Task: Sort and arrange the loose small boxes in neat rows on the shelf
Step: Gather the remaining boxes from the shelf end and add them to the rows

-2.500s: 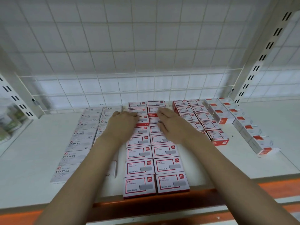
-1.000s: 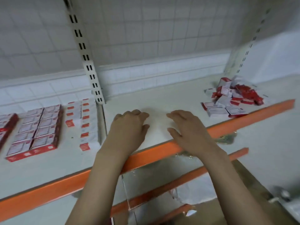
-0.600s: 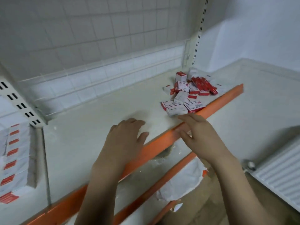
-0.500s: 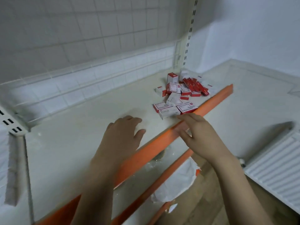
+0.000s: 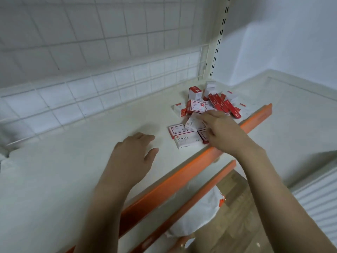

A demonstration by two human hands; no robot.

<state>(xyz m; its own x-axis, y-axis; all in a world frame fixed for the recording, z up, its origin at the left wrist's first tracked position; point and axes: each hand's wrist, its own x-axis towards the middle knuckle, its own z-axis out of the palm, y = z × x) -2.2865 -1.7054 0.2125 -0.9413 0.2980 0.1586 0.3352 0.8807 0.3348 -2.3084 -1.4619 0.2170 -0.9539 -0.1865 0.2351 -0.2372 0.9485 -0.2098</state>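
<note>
A loose pile of small staple boxes (image 5: 215, 103), red and white, lies at the right end of the white shelf (image 5: 73, 161), near its orange front edge. At the front of the pile are a flat white box marked STAPLES (image 5: 187, 141), a red-bordered box (image 5: 177, 129) and a tilted white box (image 5: 192, 123). My right hand (image 5: 224, 132) lies over the near side of the pile. Its fingertips touch the tilted white box, and they hide whether they grip it. My left hand (image 5: 135, 157) hovers palm down, fingers relaxed, over the bare shelf left of the pile, holding nothing.
A wire grid back panel (image 5: 109, 84) and a slotted upright post (image 5: 218, 39) close off the shelf behind the pile. An orange beam (image 5: 182, 172) runs along the front, with a second one (image 5: 200, 190) lower down. Below lie a white bag (image 5: 197, 216), the wooden floor and a radiator (image 5: 317, 194) at the right.
The view has swung right from the neat rows to the loose pile. My right hand moved from the orange edge up onto the pile's near boxes. My left hand followed along the shelf.
</note>
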